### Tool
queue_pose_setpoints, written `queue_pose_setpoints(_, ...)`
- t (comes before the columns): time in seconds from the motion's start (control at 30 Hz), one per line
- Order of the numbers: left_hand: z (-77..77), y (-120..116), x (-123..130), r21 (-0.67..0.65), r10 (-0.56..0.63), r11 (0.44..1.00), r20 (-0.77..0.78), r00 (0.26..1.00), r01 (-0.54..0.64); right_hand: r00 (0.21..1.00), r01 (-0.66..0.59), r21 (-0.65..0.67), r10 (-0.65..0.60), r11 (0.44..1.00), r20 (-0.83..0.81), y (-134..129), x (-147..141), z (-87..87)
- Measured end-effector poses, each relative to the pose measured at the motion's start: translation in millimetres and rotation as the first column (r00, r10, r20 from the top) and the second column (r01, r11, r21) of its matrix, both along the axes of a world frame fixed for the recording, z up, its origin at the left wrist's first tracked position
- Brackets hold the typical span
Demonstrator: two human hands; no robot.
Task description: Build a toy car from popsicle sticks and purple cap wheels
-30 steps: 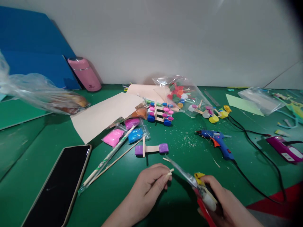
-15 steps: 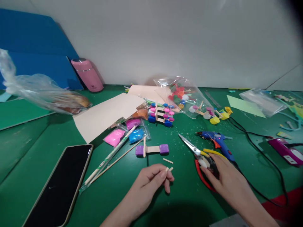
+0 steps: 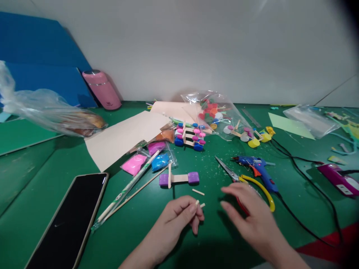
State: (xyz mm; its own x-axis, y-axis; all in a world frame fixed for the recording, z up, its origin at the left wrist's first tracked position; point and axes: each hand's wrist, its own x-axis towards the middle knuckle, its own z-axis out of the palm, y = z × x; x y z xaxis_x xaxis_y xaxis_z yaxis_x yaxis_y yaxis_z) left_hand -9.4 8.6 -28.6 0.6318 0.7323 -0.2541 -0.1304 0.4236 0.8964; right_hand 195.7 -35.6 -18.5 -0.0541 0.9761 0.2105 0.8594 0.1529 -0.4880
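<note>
My left hand (image 3: 182,216) is closed, pinching short pieces of wooden stick (image 3: 202,205) between thumb and fingers. My right hand (image 3: 246,213) is open, its thumb and forefinger apart with nothing between them. It hovers over the red handle of a pair of pliers or scissors; the yellow handle (image 3: 265,188) and pointed scissor blades (image 3: 226,167) show beyond it. One more short stick piece (image 3: 198,192) lies on the table ahead of my left hand. Behind that sits a small craft-stick piece (image 3: 179,179) with purple clay-like blocks on both ends and an upright stick near its left block.
A blue glue gun (image 3: 256,168) lies at right, its cord running past a purple power strip (image 3: 340,179). Small figures (image 3: 190,136) stand before a clear bag (image 3: 217,112). A phone (image 3: 70,220), a long thin stick (image 3: 137,191) and clay packets (image 3: 134,164) lie at left.
My right hand has let go of the cutting tool and moved slightly left, fingers spreading. The tool now lies on the table. My left hand still pinches the stick pieces.
</note>
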Motion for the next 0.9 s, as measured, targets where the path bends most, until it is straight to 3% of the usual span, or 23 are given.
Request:
queue_pose_setpoints(0.07,-1.6,-1.4,-0.5,-0.056,-0.009,0.998,0.048,0.999,0.012,0.952,-0.215,-0.097,0.186,0.972,-0.242,4.0,-24.4,2.8)
queue_pose_setpoints(0.1,-2.4,-1.9,-0.7,-0.084,-0.001,0.996,0.070,0.998,0.007,0.917,-0.265,-0.127,0.209,0.956,-0.338,6.2,-34.3,2.9)
queue_pose_setpoints(0.2,-3.9,-2.6,0.2,-0.166,0.056,0.986,0.134,0.989,-0.033,0.846,-0.280,-0.135,0.177,0.951,-0.503,12.1,-49.5,-0.9)
queue_pose_setpoints(0.3,-1.8,-1.4,1.0,-0.176,0.078,0.983,0.125,0.989,-0.055,0.822,-0.267,-0.119,0.162,0.956,-0.546,16.5,-46.7,-6.4)
queue_pose_setpoints(0.37,2.5,-0.2,-1.0,-0.048,0.086,0.995,-0.004,0.996,-0.086,0.830,-0.224,-0.119,0.125,0.967,-0.543,19.1,-40.4,-9.6)
queue_pose_setpoints(0.43,7.4,0.4,-5.8,0.234,0.134,0.969,-0.230,0.964,-0.079,0.855,-0.130,-0.120,0.050,0.984,-0.517,21.8,-34.2,-12.6)
queue_pose_setpoints(0.47,9.1,0.3,-8.8,0.417,0.194,0.908,-0.355,0.915,-0.031,0.869,-0.083,-0.116,0.015,0.990,-0.495,23.2,-31.8,-14.2)
queue_pose_setpoints(0.5,9.9,0.0,-11.8,0.577,0.232,0.814,-0.442,0.866,0.076,0.883,-0.047,-0.109,-0.009,0.993,-0.469,24.6,-30.1,-15.7)
queue_pose_setpoints(0.57,8.3,-0.9,-17.2,0.750,0.356,0.565,-0.598,0.718,0.345,0.908,-0.021,-0.092,-0.019,0.996,-0.419,27.2,-28.7,-19.0)
queue_pose_setpoints(0.63,3.4,-1.4,-20.7,0.710,0.445,0.360,-0.701,0.557,0.606,0.931,-0.025,-0.080,-0.006,0.997,-0.365,29.0,-29.3,-22.3)
queue_pose_setpoints(0.67,0.4,-1.5,-21.7,0.658,0.471,0.292,-0.731,0.494,0.694,0.944,-0.030,-0.080,0.002,0.996,-0.329,29.5,-29.9,-23.7)
queue_pose_setpoints(0.77,-6.0,-1.3,-21.5,0.568,0.498,0.194,-0.759,0.418,0.800,0.973,-0.043,-0.090,0.022,0.995,-0.229,29.4,-32.0,-27.2)
queue_pose_setpoints(0.9,-7.1,0.6,-12.0,0.617,0.523,0.180,-0.720,0.456,0.766,0.981,-0.055,-0.090,0.037,0.994,-0.192,28.2,-33.3,-29.4)
